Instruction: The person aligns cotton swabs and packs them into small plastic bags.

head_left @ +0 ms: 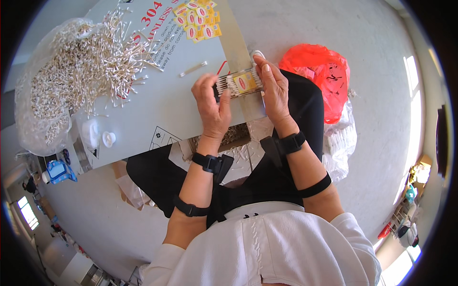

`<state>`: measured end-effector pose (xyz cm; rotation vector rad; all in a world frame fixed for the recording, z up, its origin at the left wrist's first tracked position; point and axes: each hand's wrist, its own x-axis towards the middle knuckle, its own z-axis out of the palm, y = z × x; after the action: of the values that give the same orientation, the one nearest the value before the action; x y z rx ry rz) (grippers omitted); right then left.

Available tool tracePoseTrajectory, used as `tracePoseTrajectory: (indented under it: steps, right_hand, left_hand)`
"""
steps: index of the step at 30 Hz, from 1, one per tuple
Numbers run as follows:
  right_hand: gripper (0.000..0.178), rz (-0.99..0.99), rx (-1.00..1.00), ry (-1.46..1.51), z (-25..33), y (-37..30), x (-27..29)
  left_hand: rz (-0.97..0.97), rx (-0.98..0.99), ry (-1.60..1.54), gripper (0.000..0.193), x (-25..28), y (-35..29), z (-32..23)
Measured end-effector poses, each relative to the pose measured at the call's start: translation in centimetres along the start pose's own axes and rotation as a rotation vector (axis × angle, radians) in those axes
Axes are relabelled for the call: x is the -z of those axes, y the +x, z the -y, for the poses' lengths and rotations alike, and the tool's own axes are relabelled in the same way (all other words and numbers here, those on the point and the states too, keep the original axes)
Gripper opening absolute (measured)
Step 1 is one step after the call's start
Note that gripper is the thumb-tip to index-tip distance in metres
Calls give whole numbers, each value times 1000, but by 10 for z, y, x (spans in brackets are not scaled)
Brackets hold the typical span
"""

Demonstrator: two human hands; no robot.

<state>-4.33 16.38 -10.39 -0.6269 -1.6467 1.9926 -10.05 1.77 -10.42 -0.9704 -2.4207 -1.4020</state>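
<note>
Between my two hands lies a flat pack of cotton swabs (234, 84) with a yellow and red label card (244, 83) on top, at the right edge of the table. My left hand (213, 106) is closed on its left end, with the thumb along the near side and bent fingers at the far side. At the right end, my right hand (274, 89) grips it, fingers partly hidden. A white object (257, 53) shows just beyond the right fingertips; its kind is unclear. A few loose swabs (193, 69) lie on the table left of the pack.
A large heap of cotton swabs (81, 71) spills from a clear plastic bag at the left. Yellow label cards (198, 20) are piled at the table's far side. A small white container (90, 133) and round lid (109, 139) stand near. A red plastic bag (317, 71) sits at the right.
</note>
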Motion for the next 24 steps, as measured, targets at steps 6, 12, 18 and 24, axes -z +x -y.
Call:
tracePoseTrajectory:
  steps: [6, 12, 18, 24]
  right_hand:
    - [39, 6, 32, -16, 0, -2, -2]
    - [41, -16, -67, 71, -1, 0, -1]
    - [41, -12, -33, 47, 0, -2, -2]
    - [36, -92, 115, -37, -6, 2, 6]
  left_hand:
    - [-94, 260, -369, 45, -26, 3, -4]
    - [-180, 344, -428, 45, -34, 2, -5]
    - [-86, 318, -403, 46, -32, 8, -7]
    - [-213, 281, -326, 45, -34, 7, -13]
